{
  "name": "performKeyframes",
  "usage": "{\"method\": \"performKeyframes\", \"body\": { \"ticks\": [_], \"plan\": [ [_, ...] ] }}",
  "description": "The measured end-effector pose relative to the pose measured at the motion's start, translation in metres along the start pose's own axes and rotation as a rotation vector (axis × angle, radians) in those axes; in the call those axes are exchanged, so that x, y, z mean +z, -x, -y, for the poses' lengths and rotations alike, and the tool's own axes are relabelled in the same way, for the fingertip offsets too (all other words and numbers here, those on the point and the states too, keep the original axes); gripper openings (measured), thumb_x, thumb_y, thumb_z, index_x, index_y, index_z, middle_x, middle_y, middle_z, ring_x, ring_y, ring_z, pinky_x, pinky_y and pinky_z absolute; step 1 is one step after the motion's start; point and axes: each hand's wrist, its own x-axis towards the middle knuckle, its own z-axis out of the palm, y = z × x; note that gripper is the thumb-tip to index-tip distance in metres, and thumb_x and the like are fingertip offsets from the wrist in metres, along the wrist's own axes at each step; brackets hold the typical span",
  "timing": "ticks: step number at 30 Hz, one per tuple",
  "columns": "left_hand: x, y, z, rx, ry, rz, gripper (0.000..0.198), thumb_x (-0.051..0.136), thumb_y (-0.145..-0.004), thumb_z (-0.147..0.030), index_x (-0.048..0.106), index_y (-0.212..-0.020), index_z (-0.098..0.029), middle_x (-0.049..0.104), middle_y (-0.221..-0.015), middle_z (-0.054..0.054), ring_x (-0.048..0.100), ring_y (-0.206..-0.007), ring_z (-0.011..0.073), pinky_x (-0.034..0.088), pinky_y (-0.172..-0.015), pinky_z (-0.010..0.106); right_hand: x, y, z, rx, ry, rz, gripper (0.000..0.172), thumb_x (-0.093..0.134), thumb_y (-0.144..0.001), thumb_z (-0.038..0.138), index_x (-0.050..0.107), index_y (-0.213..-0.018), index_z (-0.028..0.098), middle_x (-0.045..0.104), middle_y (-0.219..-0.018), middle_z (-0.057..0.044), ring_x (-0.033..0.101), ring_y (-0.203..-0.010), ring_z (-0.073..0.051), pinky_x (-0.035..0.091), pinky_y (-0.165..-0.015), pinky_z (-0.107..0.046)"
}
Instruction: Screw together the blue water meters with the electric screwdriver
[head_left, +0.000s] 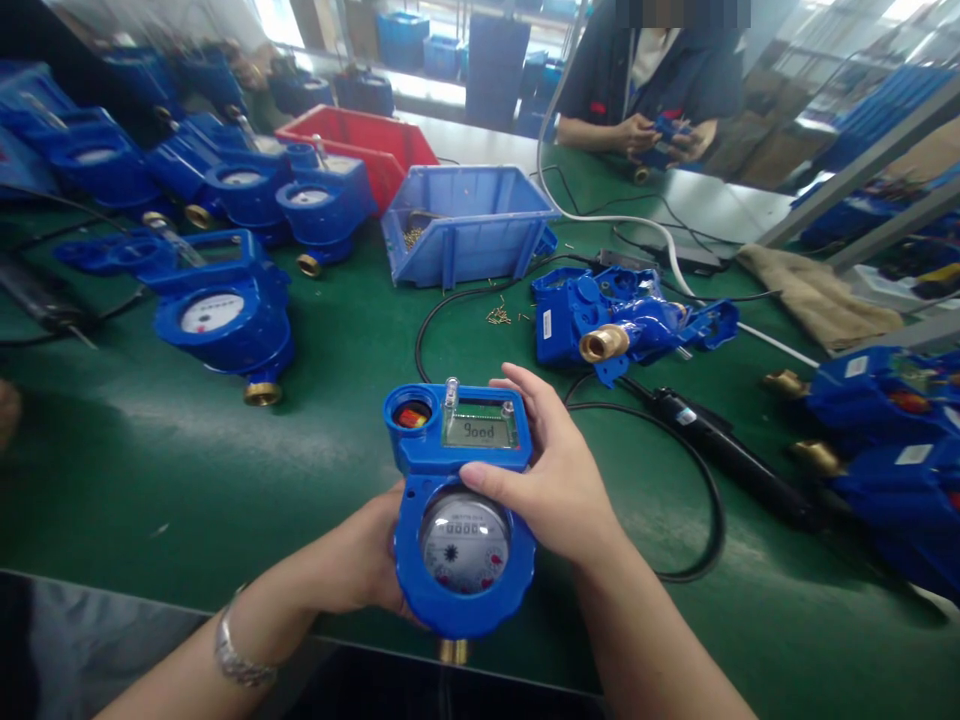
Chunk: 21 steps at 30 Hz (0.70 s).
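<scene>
Meter (463, 530) reading "good" is held nearer the person than the blue bin (486, 245), left hand (373, 555) and right hand (559, 475) clasping its sides; probably display checking, next needing steady support.

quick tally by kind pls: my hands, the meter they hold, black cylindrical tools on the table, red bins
Hands: 2 (left hand, right hand)
Held blue meter: 1
Black cylindrical tools: 2
Red bin: 1
Total: 6
</scene>
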Motion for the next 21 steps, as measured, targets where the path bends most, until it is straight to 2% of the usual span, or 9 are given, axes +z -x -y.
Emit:
{"method": "performKeyframes", "body": {
  "ticks": [2, 4, 7, 10, 12, 13, 15, 17, 21],
  "plan": [
    [0.0, 0.0, 0.0, 0.002, 0.021, -0.004, 0.073, 0.081, -0.056, -0.018, 0.053, -0.122, -0.026, 0.061, -0.123, 0.008, 0.059, -0.108, 0.0288, 0.043, -0.098, 0.046, -0.007, 0.004, -0.003, 0.004, -0.044, 0.031, 0.078, 0.071, -0.069, 0.041, 0.032, -0.135, 0.025, 0.041, -0.138, -0.008, 0.042, -0.126, -0.024, 0.036, -0.105, -0.044],
    [0.003, 0.001, 0.002, -0.01, 0.053, -0.032, 0.071, 0.08, -0.057, -0.019, 0.053, -0.123, -0.024, 0.061, -0.123, 0.009, 0.058, -0.11, 0.0295, 0.043, -0.098, 0.046, -0.018, 0.014, -0.009, 0.034, -0.07, -0.001, 0.07, 0.062, -0.077, 0.045, 0.03, -0.135, 0.023, 0.038, -0.141, -0.01, 0.037, -0.13, -0.023, 0.031, -0.108, -0.045],
    [0.01, 0.004, 0.003, -0.057, 0.074, -0.102, 0.07, 0.08, -0.057, -0.021, 0.054, -0.122, -0.023, 0.062, -0.122, 0.01, 0.058, -0.111, 0.0303, 0.043, -0.098, 0.046, -0.033, 0.039, -0.02, 0.176, 0.001, -0.051, 0.059, 0.057, -0.081, 0.042, 0.034, -0.131, 0.019, 0.044, -0.135, -0.014, 0.043, -0.124, -0.024, 0.032, -0.106, -0.048],
    [0.013, 0.007, 0.004, -0.084, 0.076, -0.132, 0.065, 0.08, -0.058, -0.024, 0.057, -0.119, -0.023, 0.064, -0.12, 0.009, 0.058, -0.11, 0.0298, 0.044, -0.098, 0.044, -0.032, 0.067, -0.028, 0.285, 0.204, 0.113, 0.06, 0.064, -0.076, 0.029, 0.038, -0.129, 0.022, 0.045, -0.134, -0.01, 0.042, -0.124, -0.025, 0.028, -0.107, -0.05],
    [0.013, 0.01, 0.004, -0.08, 0.093, -0.112, 0.062, 0.079, -0.06, -0.031, 0.058, -0.118, -0.022, 0.065, -0.118, 0.009, 0.059, -0.109, 0.03, 0.044, -0.097, 0.043, -0.019, 0.082, -0.031, 0.28, 0.29, 0.229, 0.07, 0.071, -0.068, 0.023, 0.039, -0.13, 0.026, 0.045, -0.133, -0.006, 0.04, -0.124, -0.026, 0.029, -0.106, -0.049],
    [0.012, 0.011, 0.004, -0.08, 0.102, -0.098, 0.061, 0.078, -0.061, -0.035, 0.059, -0.118, -0.021, 0.065, -0.117, 0.01, 0.059, -0.108, 0.0305, 0.044, -0.097, 0.043, -0.009, 0.087, -0.032, 0.261, 0.314, 0.24, 0.074, 0.074, -0.064, 0.021, 0.039, -0.129, 0.028, 0.046, -0.131, -0.006, 0.041, -0.122, -0.026, 0.031, -0.104, -0.049],
    [0.009, 0.013, 0.005, -0.087, 0.106, -0.096, 0.059, 0.076, -0.063, -0.039, 0.06, -0.117, -0.02, 0.065, -0.117, 0.011, 0.059, -0.108, 0.0313, 0.045, -0.096, 0.044, 0.013, 0.092, -0.037, 0.186, 0.364, 0.164, 0.075, 0.076, -0.06, 0.021, 0.041, -0.126, 0.026, 0.051, -0.124, -0.007, 0.046, -0.115, -0.028, 0.037, -0.097, -0.049],
    [0.008, 0.014, 0.007, -0.099, 0.08, -0.117, 0.056, 0.075, -0.065, -0.037, 0.06, -0.117, -0.021, 0.065, -0.118, 0.01, 0.059, -0.108, 0.0305, 0.044, -0.097, 0.044, 0.032, 0.093, -0.045, 0.09, 0.4, 0.017, 0.069, 0.074, -0.061, 0.023, 0.042, -0.122, 0.024, 0.054, -0.116, -0.008, 0.05, -0.107, -0.028, 0.041, -0.091, -0.048],
    [0.011, 0.017, 0.01, -0.106, 0.052, -0.152, 0.055, 0.076, -0.063, -0.027, 0.06, -0.115, -0.021, 0.066, -0.115, 0.008, 0.058, -0.109, 0.0294, 0.043, -0.098, 0.044, 0.048, 0.09, -0.058, -0.038, 0.406, -0.168, 0.059, 0.073, -0.06, 0.031, 0.048, -0.113, 0.021, 0.057, -0.104, -0.008, 0.056, -0.096, -0.028, 0.046, -0.083, -0.043]
  ]
}}
